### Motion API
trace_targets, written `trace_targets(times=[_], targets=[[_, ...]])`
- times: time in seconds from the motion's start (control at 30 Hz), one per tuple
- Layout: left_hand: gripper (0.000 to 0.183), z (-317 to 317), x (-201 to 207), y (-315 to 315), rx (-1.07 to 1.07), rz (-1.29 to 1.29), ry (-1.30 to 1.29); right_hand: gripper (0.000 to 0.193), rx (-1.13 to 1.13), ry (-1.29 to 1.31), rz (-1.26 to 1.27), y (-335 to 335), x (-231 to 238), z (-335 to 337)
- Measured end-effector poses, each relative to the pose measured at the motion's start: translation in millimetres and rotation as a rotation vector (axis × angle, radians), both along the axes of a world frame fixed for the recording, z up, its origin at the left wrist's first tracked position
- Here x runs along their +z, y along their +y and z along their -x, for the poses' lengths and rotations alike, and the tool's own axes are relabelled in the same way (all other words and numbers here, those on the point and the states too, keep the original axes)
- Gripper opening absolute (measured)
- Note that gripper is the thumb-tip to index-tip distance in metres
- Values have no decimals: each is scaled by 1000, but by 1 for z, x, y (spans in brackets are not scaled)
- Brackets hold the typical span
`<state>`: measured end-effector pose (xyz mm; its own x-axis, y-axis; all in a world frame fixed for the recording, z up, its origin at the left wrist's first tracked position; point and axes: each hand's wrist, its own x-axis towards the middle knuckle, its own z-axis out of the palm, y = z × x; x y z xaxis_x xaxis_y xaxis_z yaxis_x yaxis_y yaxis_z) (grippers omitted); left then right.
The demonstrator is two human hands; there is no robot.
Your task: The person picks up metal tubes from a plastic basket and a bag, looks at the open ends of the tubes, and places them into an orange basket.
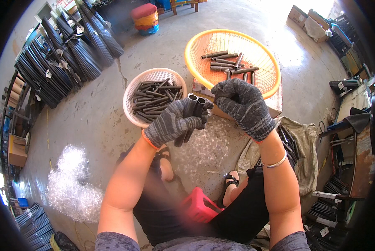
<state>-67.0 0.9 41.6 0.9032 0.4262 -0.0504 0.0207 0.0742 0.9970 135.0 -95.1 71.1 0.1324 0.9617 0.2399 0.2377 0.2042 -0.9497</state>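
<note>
From my remote view, my gloved left hand (173, 122) grips two dark tubes (190, 108) side by side, apparently keeping their open ends together; my right hand (242, 103) curls nearby, whether holding anything I cannot tell. The white basket (127, 100) and orange basket (278, 76) stand ahead, seemingly for easy reach.

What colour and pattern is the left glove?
The left glove is streaked dark and light grey; best view: head.

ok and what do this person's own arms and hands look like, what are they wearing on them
The left hand and right hand wear matching knitted gloves, mottled in dark and lighter grey, with orange trim at the cuffs. A thin silver-coloured bangle circles the right forearm. The short sleeves are mottled dark grey.
</note>
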Motion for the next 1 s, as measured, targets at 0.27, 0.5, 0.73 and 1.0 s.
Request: trace_targets(times=[0.27, 0.5, 0.73, 1.0], targets=[[46, 3, 7, 0, 5, 54, 58, 17, -10, -23, 7, -1, 4, 3], [35, -6, 10, -9, 117, -268, 32, 17, 19, 8, 18, -2, 4, 6], [47, 0, 3, -5, 53, -523, 84, 16, 101, -109, 37, -2, 8, 11], [64, -2, 8, -8, 52, -573, 45, 14, 181, -151, 16, -6, 7, 11]])
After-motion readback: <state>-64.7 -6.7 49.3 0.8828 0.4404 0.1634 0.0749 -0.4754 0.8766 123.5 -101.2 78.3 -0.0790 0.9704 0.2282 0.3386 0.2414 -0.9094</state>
